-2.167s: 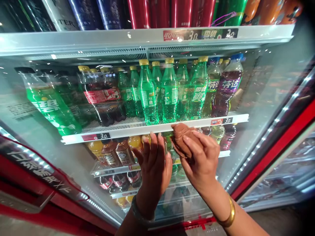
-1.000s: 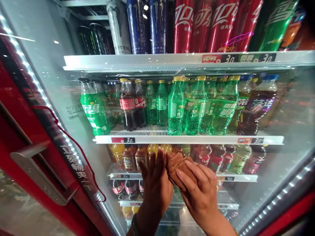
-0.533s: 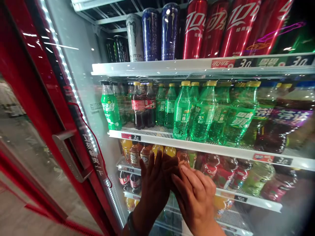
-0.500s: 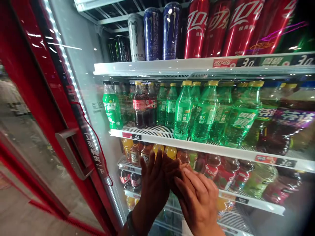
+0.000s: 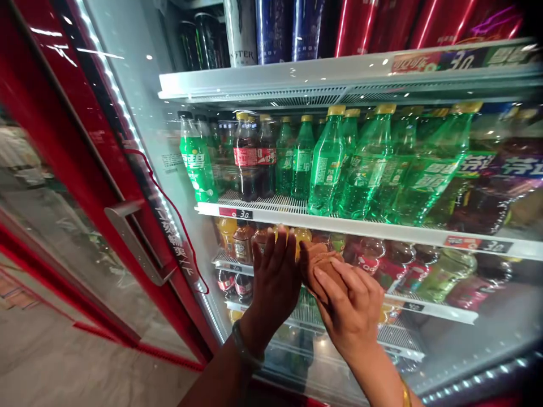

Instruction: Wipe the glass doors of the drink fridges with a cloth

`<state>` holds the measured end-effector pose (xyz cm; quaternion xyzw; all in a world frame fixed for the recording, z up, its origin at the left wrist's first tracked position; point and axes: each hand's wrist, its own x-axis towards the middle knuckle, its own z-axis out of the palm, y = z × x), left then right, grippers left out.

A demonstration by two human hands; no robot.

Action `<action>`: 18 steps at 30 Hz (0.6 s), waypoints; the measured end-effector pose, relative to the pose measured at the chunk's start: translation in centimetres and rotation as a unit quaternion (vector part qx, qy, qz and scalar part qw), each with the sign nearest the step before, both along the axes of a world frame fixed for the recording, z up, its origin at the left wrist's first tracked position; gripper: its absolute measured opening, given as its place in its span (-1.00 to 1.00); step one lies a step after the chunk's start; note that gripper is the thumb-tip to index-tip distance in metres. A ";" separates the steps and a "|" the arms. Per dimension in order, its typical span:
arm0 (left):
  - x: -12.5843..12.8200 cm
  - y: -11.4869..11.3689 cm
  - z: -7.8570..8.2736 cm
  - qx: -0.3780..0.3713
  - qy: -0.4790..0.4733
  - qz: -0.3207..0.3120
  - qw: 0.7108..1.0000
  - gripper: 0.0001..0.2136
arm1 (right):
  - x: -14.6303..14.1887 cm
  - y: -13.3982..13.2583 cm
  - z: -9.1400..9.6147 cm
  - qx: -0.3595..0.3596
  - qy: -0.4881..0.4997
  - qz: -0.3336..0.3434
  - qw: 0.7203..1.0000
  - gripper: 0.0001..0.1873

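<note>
My left hand (image 5: 275, 278) lies flat on the glass door (image 5: 161, 135) of a drinks fridge, fingers stretched upward. Right beside it my right hand (image 5: 352, 305) presses a folded brown cloth (image 5: 317, 261) against the same glass, fingers laid over the cloth. Both hands sit in front of the third shelf, below the row of green bottles (image 5: 339, 164).
Behind the glass stand shelves of cans (image 5: 271, 28) and bottles with white price strips (image 5: 365, 229). The red door frame (image 5: 76, 147) carries a grey metal handle (image 5: 133, 240) at the left. A tiled floor (image 5: 55, 350) shows at bottom left.
The view has swung left and dipped a little. Both hands stay together on the glass, drifting slightly up and right; the cloth shows more clearly under my right fingers.
</note>
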<state>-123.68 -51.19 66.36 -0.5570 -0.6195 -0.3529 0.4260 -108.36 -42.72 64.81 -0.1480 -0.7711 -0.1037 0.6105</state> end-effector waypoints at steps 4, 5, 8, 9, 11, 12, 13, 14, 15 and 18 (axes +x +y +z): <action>-1.5 -0.9 0.6 -0.005 0.005 -0.005 1.000 -0.23 | 0.5 -0.1 0.9 -0.043 0.041 -0.032 0.998 -0.37; -1.9 -1.1 0.7 -0.013 0.002 -0.007 1.000 -0.24 | -0.1 -0.5 1.6 -0.047 0.060 -0.044 0.996 -0.35; -3.4 -1.8 0.8 -0.030 -0.006 -0.025 0.999 -0.27 | -3.7 -2.3 2.9 -0.035 0.079 -0.055 0.995 -0.36; -4.0 -2.0 0.7 -0.025 -0.007 -0.032 0.999 -0.27 | -5.0 -3.1 2.8 -0.029 0.074 -0.051 0.996 -0.37; -5.2 -2.4 0.3 -0.008 -0.012 -0.039 0.999 -0.24 | -7.0 -4.4 1.8 -0.021 0.054 -0.043 0.997 -0.37; -5.8 -2.7 0.1 -0.004 -0.015 -0.039 0.999 -0.23 | -7.4 -4.9 1.0 -0.020 0.039 -0.041 0.998 -0.37; -6.3 -2.9 0.0 -0.004 -0.019 -0.037 0.999 -0.23 | -7.6 -5.1 0.2 -0.023 0.024 -0.040 0.999 -0.38; -6.7 -3.2 -0.1 -0.010 -0.023 -0.036 0.999 -0.24 | -7.4 -5.2 -0.4 -0.028 0.016 -0.040 0.999 -0.38; -7.1 -3.5 -0.2 -0.018 -0.026 -0.035 0.999 -0.25 | -7.0 -5.2 -0.7 -0.036 0.017 -0.044 0.998 -0.37; -7.8 -4.2 -0.2 -0.030 -0.033 -0.038 0.998 -0.26 | -6.3 -4.8 0.4 -0.056 0.061 -0.070 0.994 -0.32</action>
